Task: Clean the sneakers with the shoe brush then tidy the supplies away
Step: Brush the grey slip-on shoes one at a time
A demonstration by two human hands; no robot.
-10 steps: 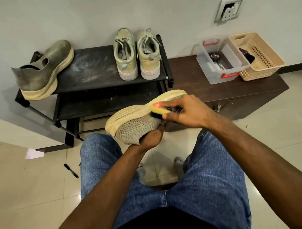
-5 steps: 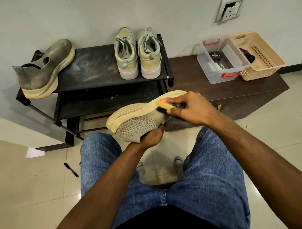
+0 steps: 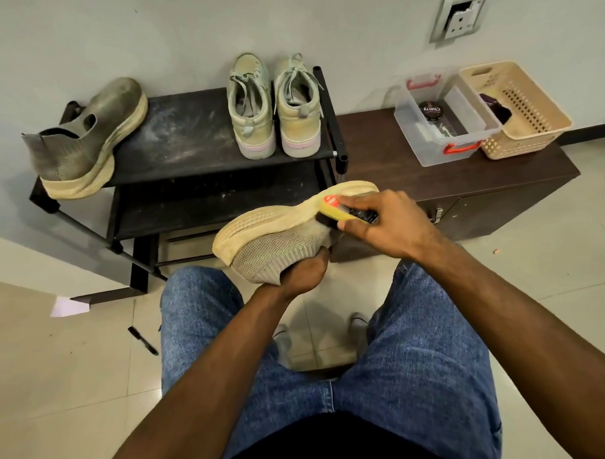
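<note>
- Left hand (image 3: 301, 272) grips sneaker (image 3: 281, 243) at its collar, below and in front of rack (image 3: 188, 154).
- Right hand (image 3: 386, 223) clasps brush (image 3: 345, 212) against upper beside sole.
- Judgement: short strokes, sneaker braced firmly.

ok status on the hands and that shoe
Left hand grips the shoe by its collar, sole turned up. Right hand holds the brush, bristles on the upper. Nothing in the way.
</note>
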